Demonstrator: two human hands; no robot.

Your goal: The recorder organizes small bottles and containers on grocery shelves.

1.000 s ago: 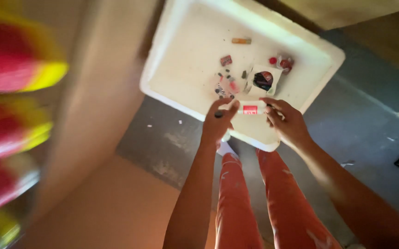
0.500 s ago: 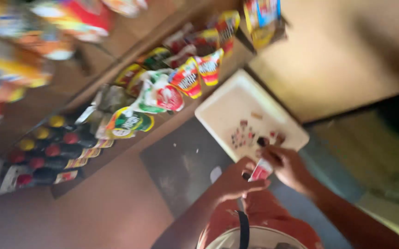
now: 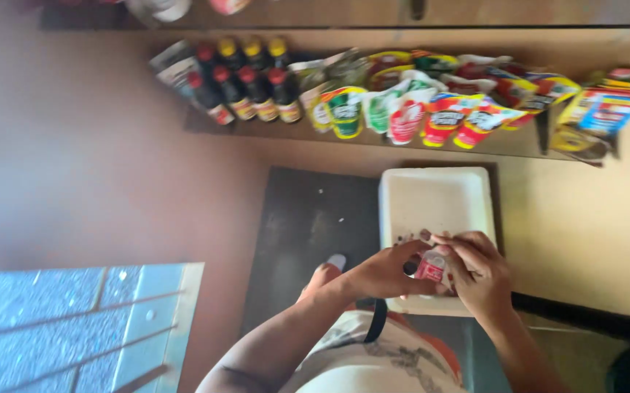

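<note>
Both my hands meet over the near edge of a white foam tray [image 3: 435, 196]. My left hand [image 3: 384, 273] and my right hand [image 3: 479, 269] together pinch a small red and white tube-like item [image 3: 430, 268] between their fingertips. A few small dark bits [image 3: 410, 236] lie on the tray just beyond my fingers. The tray rests on a dark mat [image 3: 308, 225] on the floor. My knees in orange trousers [image 3: 439, 349] show below my hands.
A low wooden shelf [image 3: 373, 138] beyond the tray carries dark bottles [image 3: 246, 91] with red and yellow caps and several colourful pouches [image 3: 431, 109]. A bright blue-grey tiled patch [image 3: 75, 320] lies at the lower left. A shoe tip [image 3: 337, 260] pokes out on the mat.
The view has swung round a lot: the shelf of bottles and pouches has come into sight along the top. My hands stay together on the small red and white item above the tray.
</note>
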